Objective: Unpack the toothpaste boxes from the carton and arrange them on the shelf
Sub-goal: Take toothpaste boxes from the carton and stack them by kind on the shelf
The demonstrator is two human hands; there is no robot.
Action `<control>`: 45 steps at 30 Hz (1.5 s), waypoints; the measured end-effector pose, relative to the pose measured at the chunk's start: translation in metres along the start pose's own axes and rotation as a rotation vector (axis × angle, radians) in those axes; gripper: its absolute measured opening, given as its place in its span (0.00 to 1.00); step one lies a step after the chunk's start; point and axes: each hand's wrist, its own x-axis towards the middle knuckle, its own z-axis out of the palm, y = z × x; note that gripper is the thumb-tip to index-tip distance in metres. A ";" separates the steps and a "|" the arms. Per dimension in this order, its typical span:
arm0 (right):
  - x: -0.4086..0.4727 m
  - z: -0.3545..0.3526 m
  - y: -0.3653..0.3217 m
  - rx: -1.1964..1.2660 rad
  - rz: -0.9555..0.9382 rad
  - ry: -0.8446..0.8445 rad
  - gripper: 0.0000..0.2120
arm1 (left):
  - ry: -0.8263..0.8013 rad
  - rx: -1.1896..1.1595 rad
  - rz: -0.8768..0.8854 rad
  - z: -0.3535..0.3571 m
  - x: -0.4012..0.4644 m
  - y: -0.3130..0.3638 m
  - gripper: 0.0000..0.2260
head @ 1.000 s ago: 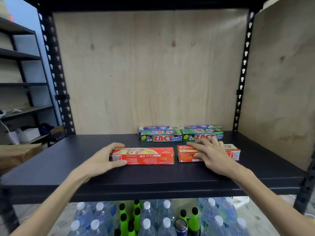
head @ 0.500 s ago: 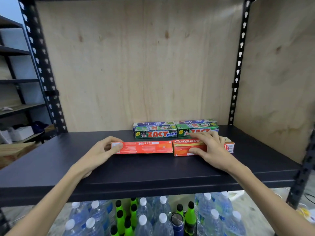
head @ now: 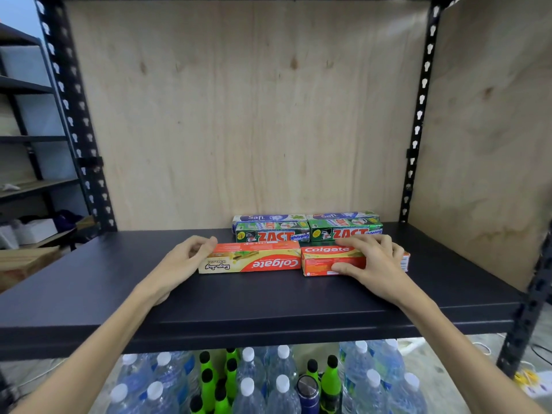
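Two red Colgate boxes lie end to end on the dark shelf (head: 89, 282). My left hand (head: 182, 259) grips the left end of the left Colgate box (head: 254, 259), whose printed face shows upside down. My right hand (head: 370, 259) lies over the right Colgate box (head: 325, 259), fingers curled on top and thumb against its front side. Directly behind them stand two green Zact boxes (head: 271, 234) (head: 346, 231), and two Safi boxes (head: 268, 218) (head: 343, 216) lie further back against the plywood. The carton is out of view.
Plywood panels (head: 239, 115) close the shelf's back and right side. Black perforated uprights (head: 77, 115) stand at the corners. Below the shelf stand several water bottles (head: 280, 380) and green bottles (head: 230, 380). Another rack (head: 27, 138) is at the left.
Both Colgate boxes were pushed back against the Zact boxes. My left hand rolled the left box so its Colgate face now shows, upside down. The camera moved closer.
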 end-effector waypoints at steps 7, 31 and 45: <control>0.001 0.001 0.001 -0.005 0.014 0.000 0.26 | 0.014 -0.014 0.070 -0.004 0.005 -0.014 0.17; 0.057 0.024 0.023 -0.061 0.190 -0.106 0.41 | 0.152 0.339 -0.012 0.058 0.044 0.015 0.41; 0.084 0.039 0.047 -0.013 0.136 -0.107 0.39 | 0.131 0.324 -0.049 0.070 0.076 0.014 0.41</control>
